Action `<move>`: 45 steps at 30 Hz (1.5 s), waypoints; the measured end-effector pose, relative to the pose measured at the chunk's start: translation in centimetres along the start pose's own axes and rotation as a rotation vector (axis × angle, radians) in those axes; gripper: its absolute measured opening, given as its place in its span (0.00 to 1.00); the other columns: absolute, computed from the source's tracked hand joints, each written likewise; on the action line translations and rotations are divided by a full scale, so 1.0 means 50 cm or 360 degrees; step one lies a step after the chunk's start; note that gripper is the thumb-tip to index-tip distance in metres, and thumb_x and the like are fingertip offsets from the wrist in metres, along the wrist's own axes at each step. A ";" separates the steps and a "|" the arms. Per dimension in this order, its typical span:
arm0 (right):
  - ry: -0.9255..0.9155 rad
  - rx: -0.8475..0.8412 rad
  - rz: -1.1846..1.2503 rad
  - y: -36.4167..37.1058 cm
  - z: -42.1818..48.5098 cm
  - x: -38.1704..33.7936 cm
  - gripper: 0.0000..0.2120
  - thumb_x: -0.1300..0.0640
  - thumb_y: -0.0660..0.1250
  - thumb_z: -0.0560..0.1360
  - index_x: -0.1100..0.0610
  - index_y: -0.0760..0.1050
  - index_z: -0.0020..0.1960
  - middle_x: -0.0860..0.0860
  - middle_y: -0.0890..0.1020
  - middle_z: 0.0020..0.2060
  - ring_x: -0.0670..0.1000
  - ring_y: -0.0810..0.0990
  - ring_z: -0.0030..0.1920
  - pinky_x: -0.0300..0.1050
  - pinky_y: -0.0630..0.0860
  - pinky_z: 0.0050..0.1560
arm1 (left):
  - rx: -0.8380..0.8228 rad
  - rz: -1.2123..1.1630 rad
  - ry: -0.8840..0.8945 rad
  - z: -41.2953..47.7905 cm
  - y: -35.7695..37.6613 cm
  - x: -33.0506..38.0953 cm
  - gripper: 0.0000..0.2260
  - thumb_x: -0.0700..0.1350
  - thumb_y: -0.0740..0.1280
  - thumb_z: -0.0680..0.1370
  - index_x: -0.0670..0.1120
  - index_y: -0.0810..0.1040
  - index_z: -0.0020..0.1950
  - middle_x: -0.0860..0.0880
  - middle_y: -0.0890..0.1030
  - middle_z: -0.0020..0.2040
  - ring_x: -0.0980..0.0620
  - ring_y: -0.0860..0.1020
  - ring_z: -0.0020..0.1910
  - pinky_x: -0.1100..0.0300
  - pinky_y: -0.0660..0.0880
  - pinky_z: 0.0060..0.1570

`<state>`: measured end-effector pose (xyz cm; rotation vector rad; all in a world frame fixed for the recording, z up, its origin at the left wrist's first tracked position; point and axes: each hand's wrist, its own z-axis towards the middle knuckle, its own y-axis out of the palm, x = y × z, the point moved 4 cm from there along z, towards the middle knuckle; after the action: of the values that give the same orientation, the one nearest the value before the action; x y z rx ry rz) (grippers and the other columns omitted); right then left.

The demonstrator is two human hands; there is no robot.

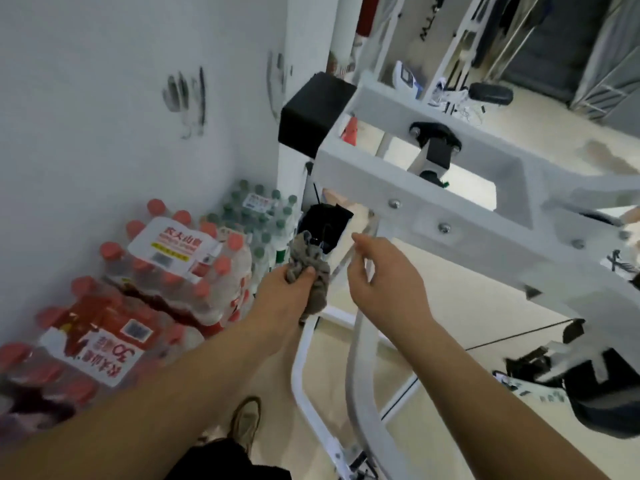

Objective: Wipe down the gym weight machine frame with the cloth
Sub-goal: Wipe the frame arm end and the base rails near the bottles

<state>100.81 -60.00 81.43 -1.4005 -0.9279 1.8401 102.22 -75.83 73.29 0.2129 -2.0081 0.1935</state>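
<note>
The white weight machine frame (426, 206) crosses the view from the centre to the right, with bolts along its side and a black end cap at its upper left. Two curved white tubes (360, 368) run down from it toward the floor. My left hand (280, 299) grips a bunched grey cloth (311, 268) against the left tube, just below the black weight stack (325, 223). Beside the right tube, my right hand (384, 278) has its fingers loosely curled around the tube; whether they touch it is unclear.
Shrink-wrapped packs of red-capped bottles (166, 271) and green-capped bottles (259, 216) are stacked against the scuffed white wall at left. A black padded seat (602, 393) sits at lower right. My shoe (246, 420) stands on the pale floor below.
</note>
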 end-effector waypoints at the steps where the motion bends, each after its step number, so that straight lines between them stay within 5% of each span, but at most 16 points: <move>1: -0.0116 0.0137 -0.0077 0.000 0.044 -0.008 0.18 0.54 0.62 0.81 0.52 0.76 0.70 0.49 0.81 0.60 0.52 0.79 0.60 0.47 0.78 0.56 | 0.0049 0.0038 0.0060 0.028 -0.008 0.025 0.05 0.49 0.68 0.82 0.48 0.79 0.53 0.49 0.83 0.46 0.54 0.82 0.42 0.66 0.79 0.38; 5: -0.0494 0.0376 -0.0288 -0.014 0.185 -0.036 0.18 0.56 0.64 0.78 0.56 0.78 0.66 0.53 0.80 0.57 0.55 0.78 0.58 0.50 0.77 0.56 | 0.0281 0.0145 0.0243 0.103 -0.024 0.122 0.05 0.50 0.63 0.84 0.49 0.75 0.55 0.55 0.79 0.46 0.60 0.77 0.43 0.71 0.72 0.38; 9: -0.0361 0.0237 -0.0332 -0.005 0.277 0.006 0.17 0.53 0.62 0.80 0.56 0.79 0.66 0.52 0.80 0.61 0.54 0.76 0.62 0.53 0.76 0.63 | 0.0495 0.0164 0.0249 0.145 -0.021 0.181 0.07 0.49 0.60 0.85 0.48 0.74 0.55 0.54 0.77 0.45 0.54 0.76 0.45 0.62 0.69 0.42; 14: -0.0372 0.0209 -0.0464 -0.015 0.362 0.040 0.18 0.48 0.58 0.80 0.54 0.82 0.60 0.51 0.81 0.52 0.53 0.77 0.53 0.53 0.77 0.53 | 0.0588 0.0053 0.0479 0.220 0.030 0.256 0.12 0.45 0.60 0.85 0.51 0.76 0.66 0.55 0.79 0.55 0.54 0.77 0.56 0.65 0.71 0.51; 17: -0.0242 0.0135 -0.0293 -0.012 0.379 0.054 0.15 0.50 0.61 0.81 0.51 0.82 0.62 0.49 0.83 0.50 0.52 0.78 0.51 0.47 0.75 0.49 | 0.0488 -0.0069 0.0459 0.242 0.098 0.273 0.20 0.44 0.55 0.86 0.54 0.64 0.79 0.56 0.72 0.68 0.60 0.70 0.61 0.74 0.68 0.55; 20: -0.0257 0.0136 -0.0069 -0.008 0.378 0.064 0.15 0.49 0.60 0.81 0.49 0.83 0.60 0.45 0.84 0.47 0.47 0.78 0.48 0.43 0.71 0.46 | 0.0476 -0.0313 0.0503 0.209 0.144 0.245 0.23 0.45 0.55 0.87 0.57 0.55 0.81 0.71 0.60 0.71 0.70 0.65 0.69 0.81 0.63 0.60; 22: -0.0116 0.0059 0.0193 -0.011 0.391 0.069 0.17 0.45 0.56 0.83 0.46 0.83 0.49 0.42 0.82 0.42 0.43 0.76 0.45 0.45 0.71 0.44 | 0.0399 -0.0410 0.0545 0.177 0.184 0.212 0.25 0.51 0.55 0.86 0.61 0.47 0.80 0.73 0.50 0.75 0.76 0.53 0.73 0.72 0.57 0.74; 24: -0.0012 -0.0023 0.0384 -0.014 0.397 0.075 0.19 0.42 0.55 0.82 0.47 0.82 0.45 0.43 0.81 0.41 0.42 0.77 0.46 0.47 0.73 0.46 | 0.0375 -0.0399 0.0533 0.163 0.225 0.206 0.28 0.58 0.53 0.85 0.59 0.43 0.80 0.62 0.44 0.81 0.64 0.47 0.80 0.55 0.53 0.80; 28: 0.0057 -0.0189 0.0798 -0.038 0.386 0.091 0.19 0.43 0.55 0.82 0.45 0.82 0.60 0.31 0.81 0.54 0.36 0.76 0.58 0.42 0.72 0.59 | 0.0581 -0.0494 0.0113 0.222 0.225 0.262 0.39 0.65 0.51 0.79 0.49 0.37 0.82 0.53 0.37 0.82 0.56 0.42 0.81 0.48 0.47 0.80; 31: 0.0171 -0.0184 0.0999 -0.063 0.356 0.107 0.14 0.51 0.58 0.86 0.46 0.83 0.59 0.32 0.82 0.53 0.37 0.78 0.55 0.38 0.76 0.54 | 0.0510 -0.0472 0.0103 0.206 0.232 0.245 0.35 0.62 0.49 0.81 0.50 0.38 0.83 0.51 0.40 0.83 0.53 0.45 0.82 0.51 0.49 0.80; 34: 0.0164 0.0002 0.0872 -0.098 0.313 0.116 0.14 0.53 0.59 0.86 0.45 0.83 0.53 0.36 0.83 0.47 0.39 0.79 0.50 0.31 0.73 0.47 | 0.0094 -0.0500 0.0348 0.103 0.308 0.223 0.29 0.59 0.52 0.85 0.57 0.43 0.82 0.53 0.46 0.83 0.51 0.50 0.82 0.48 0.52 0.80; 38: 0.0125 -0.0072 0.0416 -0.122 0.280 0.131 0.16 0.48 0.56 0.85 0.48 0.80 0.63 0.43 0.82 0.53 0.46 0.77 0.53 0.47 0.73 0.54 | 0.0221 -0.0692 0.0117 0.174 0.248 0.195 0.32 0.66 0.57 0.74 0.69 0.50 0.77 0.59 0.54 0.81 0.51 0.61 0.78 0.44 0.59 0.78; 41: 0.0180 -0.0202 0.0264 -0.113 0.277 0.144 0.20 0.41 0.54 0.85 0.45 0.79 0.67 0.41 0.80 0.62 0.47 0.76 0.61 0.47 0.71 0.60 | 0.0237 -0.0626 -0.0004 0.169 0.237 0.217 0.31 0.66 0.56 0.75 0.63 0.53 0.78 0.51 0.57 0.81 0.44 0.64 0.77 0.41 0.62 0.76; 45: 0.0409 -0.0109 0.0441 -0.114 0.289 0.161 0.35 0.26 0.42 0.77 0.39 0.85 0.54 0.39 0.85 0.56 0.46 0.79 0.59 0.46 0.71 0.59 | 0.0001 -0.0391 0.0186 0.067 0.310 0.274 0.29 0.49 0.55 0.86 0.54 0.43 0.83 0.55 0.47 0.81 0.52 0.55 0.80 0.59 0.55 0.75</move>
<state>85.36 -52.47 84.65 -1.8345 -0.6994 1.7781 89.79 -62.44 83.58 0.4360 -1.8472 0.0494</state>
